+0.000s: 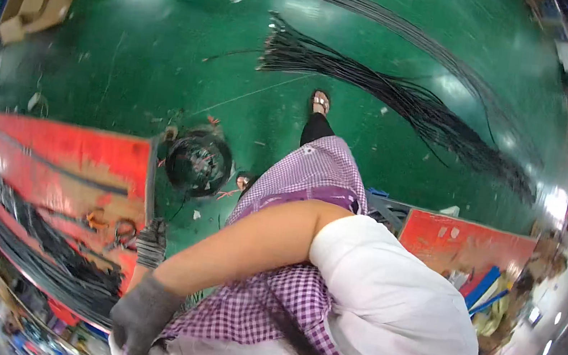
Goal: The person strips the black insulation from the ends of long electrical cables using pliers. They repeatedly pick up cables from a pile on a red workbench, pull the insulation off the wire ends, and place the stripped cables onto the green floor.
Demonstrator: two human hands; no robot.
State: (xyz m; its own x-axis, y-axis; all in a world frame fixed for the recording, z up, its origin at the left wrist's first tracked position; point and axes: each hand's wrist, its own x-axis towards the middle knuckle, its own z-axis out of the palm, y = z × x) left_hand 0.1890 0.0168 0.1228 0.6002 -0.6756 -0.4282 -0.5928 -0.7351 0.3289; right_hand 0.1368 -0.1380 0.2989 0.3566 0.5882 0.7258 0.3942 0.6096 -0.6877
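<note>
Cables run diagonally along the red bench, ends cut off at frame edge.
Your gloved right hand hangs beside them, fingers together; left hand hidden.

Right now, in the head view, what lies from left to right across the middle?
Red table with black cables → gloved hand at its edge → black cable spool on the floor → checked purple garment → second red table.
</note>
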